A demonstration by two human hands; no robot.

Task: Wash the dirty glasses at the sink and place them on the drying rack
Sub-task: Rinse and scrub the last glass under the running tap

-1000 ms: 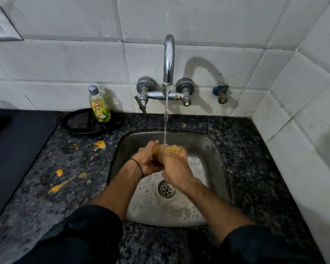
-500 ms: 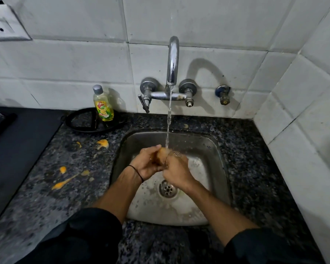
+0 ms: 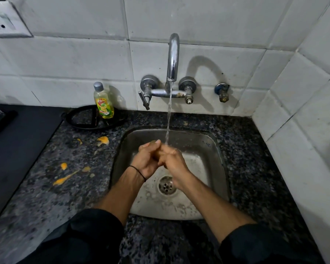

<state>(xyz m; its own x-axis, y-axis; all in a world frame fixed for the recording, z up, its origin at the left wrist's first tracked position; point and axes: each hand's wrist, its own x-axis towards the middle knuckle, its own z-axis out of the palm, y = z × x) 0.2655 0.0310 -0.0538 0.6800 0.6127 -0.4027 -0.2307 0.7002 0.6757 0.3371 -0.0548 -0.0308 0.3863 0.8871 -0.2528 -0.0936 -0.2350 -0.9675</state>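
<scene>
Over the square steel sink (image 3: pixel 213 149), the left hand (image 3: pixel 147 161) and right hand (image 3: pixel 172 161) clasp together around a mostly hidden glass (image 3: pixel 156 153) beneath the running chrome tap (image 3: pixel 173 60); orange spills (image 3: pixel 103 140) dot the speckled granite worktop (image 3: pixel 255 168).

Dim, cool light. Faucet (image 3: pixel 173 58) throws a hard shadow toward 3 o'clock on the tiles; glare on its spout. Wide-angle bending at edges; dark sleeves (image 3: pixel 80 239) at 6 o'clock lose detail.
</scene>
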